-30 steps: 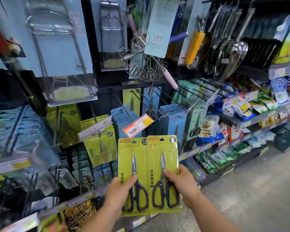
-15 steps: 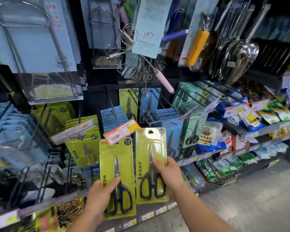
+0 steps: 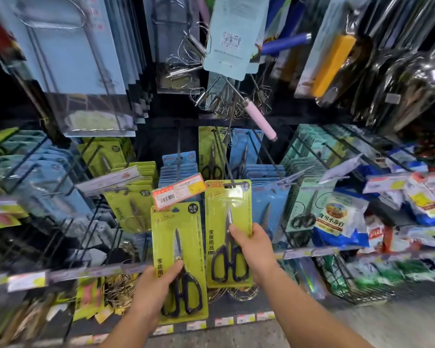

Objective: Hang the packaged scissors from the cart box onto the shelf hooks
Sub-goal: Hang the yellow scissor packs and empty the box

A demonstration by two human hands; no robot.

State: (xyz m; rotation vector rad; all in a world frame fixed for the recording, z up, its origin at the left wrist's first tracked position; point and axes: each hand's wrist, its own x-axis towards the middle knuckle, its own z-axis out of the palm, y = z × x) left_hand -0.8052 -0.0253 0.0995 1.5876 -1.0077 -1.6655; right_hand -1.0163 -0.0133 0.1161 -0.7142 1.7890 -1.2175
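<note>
Hands first: the left hand pinched one green scissors pack down at 6 o'clock, thumb across the front near the pivot, held low and clear of any peg. The right hand gripped a second scissors pack by its right edge, a bit higher and further in, toward 12. That one's hang hole looked to be right at the tip of a black hook, so my read was the threading step was underway. Next it probably needed a straight push back along the peg, then letting go. Behind, at 12, more green and blue packs hung, and an orange price tag sat just above the left pack.
</note>
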